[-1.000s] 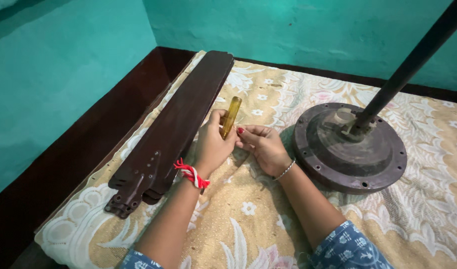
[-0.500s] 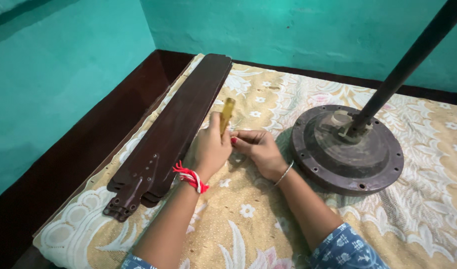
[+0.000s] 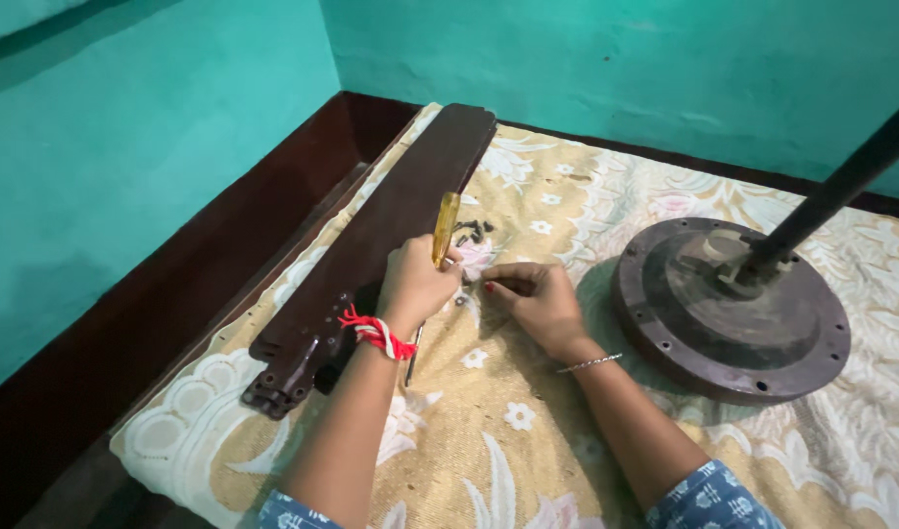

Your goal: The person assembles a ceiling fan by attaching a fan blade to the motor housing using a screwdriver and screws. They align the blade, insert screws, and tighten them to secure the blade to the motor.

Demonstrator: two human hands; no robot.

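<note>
My left hand (image 3: 412,284), with a red and white thread at the wrist, is closed around a screwdriver (image 3: 444,230) with a clear yellow handle; the handle points up and its metal shaft sticks out below the hand. My right hand (image 3: 540,300), wearing a thin bracelet, rests on the patterned cloth (image 3: 528,431) beside it with fingertips pinched together near a small screw (image 3: 460,300). A little pile of dark screws (image 3: 472,231) lies just beyond the hands. Stacked dark brown fan blades (image 3: 371,245) lie to the left of my left hand.
A round dark fan motor housing (image 3: 729,313) with a rod (image 3: 841,186) rising from it sits at the right. The cloth covers a mattress in a dark wooden frame (image 3: 224,255). Teal walls (image 3: 126,147) close in at the left and back.
The view shifted, so everything sits further right. My left hand tipped the screwdriver more upright and its shaft now shows below the hand. My right hand's fingers pinched lower toward the cloth.
</note>
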